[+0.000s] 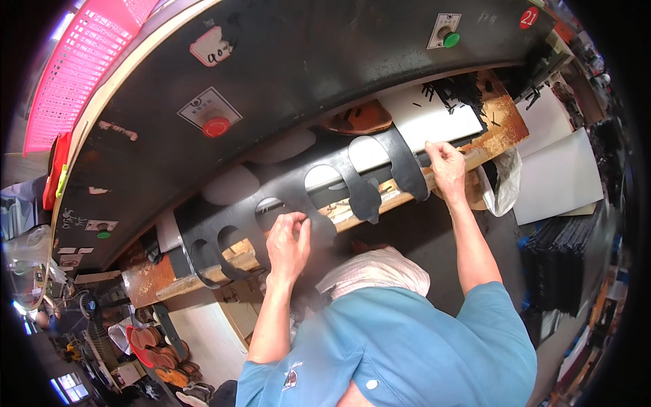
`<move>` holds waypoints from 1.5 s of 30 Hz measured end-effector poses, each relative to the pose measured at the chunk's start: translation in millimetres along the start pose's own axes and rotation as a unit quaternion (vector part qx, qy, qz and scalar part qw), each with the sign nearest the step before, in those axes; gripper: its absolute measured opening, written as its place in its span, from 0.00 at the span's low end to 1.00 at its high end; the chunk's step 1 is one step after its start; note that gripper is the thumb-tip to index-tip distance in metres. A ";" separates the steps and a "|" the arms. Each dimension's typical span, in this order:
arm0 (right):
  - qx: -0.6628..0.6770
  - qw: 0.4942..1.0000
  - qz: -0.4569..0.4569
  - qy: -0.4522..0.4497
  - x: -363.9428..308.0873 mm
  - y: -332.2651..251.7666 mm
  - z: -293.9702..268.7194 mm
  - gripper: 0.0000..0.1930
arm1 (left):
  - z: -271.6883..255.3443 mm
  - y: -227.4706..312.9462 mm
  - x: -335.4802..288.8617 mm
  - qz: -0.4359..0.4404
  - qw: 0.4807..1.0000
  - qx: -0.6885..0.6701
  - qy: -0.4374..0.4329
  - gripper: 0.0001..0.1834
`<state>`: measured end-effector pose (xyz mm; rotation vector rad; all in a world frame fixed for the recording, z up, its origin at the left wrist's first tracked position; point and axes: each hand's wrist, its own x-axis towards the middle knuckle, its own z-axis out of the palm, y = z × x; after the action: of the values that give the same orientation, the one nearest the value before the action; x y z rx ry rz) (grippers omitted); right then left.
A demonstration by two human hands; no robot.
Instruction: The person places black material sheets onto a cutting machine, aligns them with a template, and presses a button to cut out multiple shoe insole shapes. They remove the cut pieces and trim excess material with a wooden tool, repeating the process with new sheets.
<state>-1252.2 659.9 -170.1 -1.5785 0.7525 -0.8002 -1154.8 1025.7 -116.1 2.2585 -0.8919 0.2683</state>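
Note:
A black sheet point(239, 202) with a row of large oval cut-outs lies along the machine's work ledge, its cut strips hanging over the front edge. My left hand point(289, 245) is closed at the front of this sheet, thumb and fingers pinched by one blurred strip. Beyond the sheet's right end, my right hand point(448, 169) has its fingers curled into a pinch over the edge of a white board point(434, 122). Whatever lies between those right fingertips is too small to make out. A brown sole-shaped piece point(357, 118) rests behind the sheet.
Over the ledge stands a dark machine panel point(305, 61) with a red button point(216, 126) and a green button point(450, 39). Black scraps point(456, 93) litter the ledge's right end. Dark stacked sheets point(559, 261) stand at right; brown soles point(163, 356) are piled lower left. A pink basket point(85, 68) sits upper left.

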 end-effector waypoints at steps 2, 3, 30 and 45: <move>0.020 0.999 -0.044 -0.020 -4.8 -16.8 17.7 0.11 | -15.2 -2.3 5.2 -0.080 0.994 -0.018 -0.074 0.06; 0.018 0.998 -0.055 -0.022 -6.8 -24.0 34.6 0.11 | -23.1 -7.3 11.5 -0.102 0.989 0.000 -0.108 0.06; 0.042 0.922 -0.029 -0.385 114.8 -122.8 72.2 0.49 | 24.6 -141.3 189.8 0.045 0.983 0.171 -0.044 0.31; 0.294 0.925 0.109 -0.212 5.8 -129.9 96.8 0.49 | 53.5 -14.9 175.3 -0.226 0.905 -0.330 -0.147 0.49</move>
<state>-1163.6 726.6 -51.9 -1.0422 0.3152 -0.4341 -1017.6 906.0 -91.1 1.7977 -0.4665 -0.5271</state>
